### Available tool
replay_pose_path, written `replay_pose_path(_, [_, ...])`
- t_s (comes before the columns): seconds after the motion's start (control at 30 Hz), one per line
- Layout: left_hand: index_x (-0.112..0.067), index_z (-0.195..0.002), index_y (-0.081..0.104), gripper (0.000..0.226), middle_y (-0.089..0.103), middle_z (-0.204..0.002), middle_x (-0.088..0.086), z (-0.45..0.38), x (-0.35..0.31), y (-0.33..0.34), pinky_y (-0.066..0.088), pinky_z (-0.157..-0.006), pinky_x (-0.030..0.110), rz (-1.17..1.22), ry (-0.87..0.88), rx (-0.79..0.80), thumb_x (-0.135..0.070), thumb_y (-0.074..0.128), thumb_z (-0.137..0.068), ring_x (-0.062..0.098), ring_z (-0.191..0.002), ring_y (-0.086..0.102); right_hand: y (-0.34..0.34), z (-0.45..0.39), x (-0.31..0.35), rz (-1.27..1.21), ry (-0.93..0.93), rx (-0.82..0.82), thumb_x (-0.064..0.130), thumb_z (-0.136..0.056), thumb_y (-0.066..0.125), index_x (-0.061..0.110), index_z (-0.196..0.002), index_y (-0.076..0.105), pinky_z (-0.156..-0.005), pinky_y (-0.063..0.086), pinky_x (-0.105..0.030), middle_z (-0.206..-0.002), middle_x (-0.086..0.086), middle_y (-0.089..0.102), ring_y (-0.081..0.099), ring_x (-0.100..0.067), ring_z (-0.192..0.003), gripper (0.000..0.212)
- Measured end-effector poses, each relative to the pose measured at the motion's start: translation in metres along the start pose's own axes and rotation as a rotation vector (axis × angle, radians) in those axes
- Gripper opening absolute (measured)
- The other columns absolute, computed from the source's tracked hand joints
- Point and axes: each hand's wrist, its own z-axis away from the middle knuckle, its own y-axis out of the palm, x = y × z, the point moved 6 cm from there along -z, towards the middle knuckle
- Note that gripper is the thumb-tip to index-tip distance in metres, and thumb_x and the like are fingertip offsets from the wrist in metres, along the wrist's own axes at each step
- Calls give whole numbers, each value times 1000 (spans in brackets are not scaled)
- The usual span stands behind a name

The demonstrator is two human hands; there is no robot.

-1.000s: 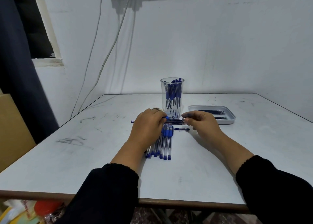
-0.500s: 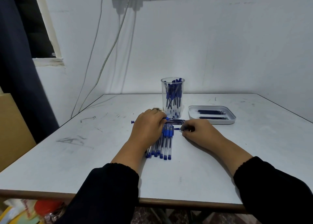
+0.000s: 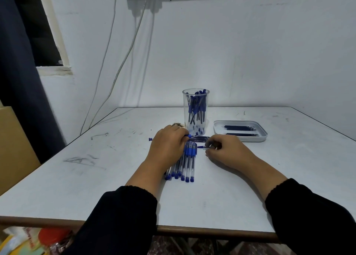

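Pinching the small blue tip piece (image 3: pixel 201 147) with my right hand (image 3: pixel 229 152): thumb and forefinger are closed on its right end and the other fingers are tucked under. The piece sits low over the table (image 3: pixel 115 177), just right of the pen row (image 3: pixel 185 164). I can't tell if it is lifted or touching.

My left hand (image 3: pixel 167 146) is curled round a crosswise pen (image 3: pixel 150 139), at the far ends of the row. The pen's blue plug sticks out left of the hand. Loose refills (image 3: pixel 199 138) lie just beyond. The clear cup (image 3: pixel 195 112) of pens stands behind them, and the tray (image 3: pixel 264 137) with more refills is to the right.

Handling guess: the tip piece is tiny, light, hard plastic and smooth, so it will likely flick or roll off if squeezed on the taper. Better to hold it at the wider collar, with a light pinch. The pen barrel is stiff and light and rolls easily, so grip it mid-barrel and keep it level while the tip goes in.
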Motion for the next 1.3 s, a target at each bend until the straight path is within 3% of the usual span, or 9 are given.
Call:
replay_pose_path(0.17, [-12,-108,67,20,67,-101,4,0,0,0,35,-76,25,9,-1,6,-17,54,-95,21,-91,55,-1,-1,0,-42,-13,-46,27,-86,63,30,-90,66,-67,46,-23,-80,12,68,60,-7,-78,6])
replay_pose_path(0.4, [-12,-108,67,20,66,-99,3,0,-3,2,33,-76,23,36,26,25,-15,53,-94,19,-92,53,-6,2,7,-67,-85,-153,28,-91,61,28,-99,70,-68,42,-21,-86,14,63,57,-4,-79,12])
replay_pose_path(0.73, [-10,-105,68,20,68,-96,5,1,-5,9,47,-79,38,104,123,56,-5,58,-89,23,-90,56,-7,1,11,-91,-162,-201,22,-91,64,25,-95,71,-69,39,-17,-84,15,61,54,-3,-80,9])
replay_pose_path(0.97, [-11,-104,69,20,68,-95,3,0,-2,6,35,-76,28,53,104,5,-5,58,-89,22,-89,55,-11,-3,4,-35,-133,-225,22,-93,59,29,-89,66,-71,41,-24,-85,13,59,53,-5,-82,11])
replay_pose_path(1.17, [-14,-104,68,18,68,-98,-1,-1,9,2,27,-84,28,-3,18,-54,-7,57,-91,21,-91,55,-22,-7,-6,-45,-60,-287,20,-94,56,19,-94,69,-79,44,-33,-92,5,63,54,-13,-89,12])
replay_pose_path(1.3, [-15,-105,68,24,67,-100,-1,-2,16,2,28,-88,31,-49,-37,-60,-2,58,-87,23,-96,55,-28,-8,-15,-57,-38,-317,15,-93,56,18,-91,68,-76,40,-32,-91,4,63,54,-14,-88,12])
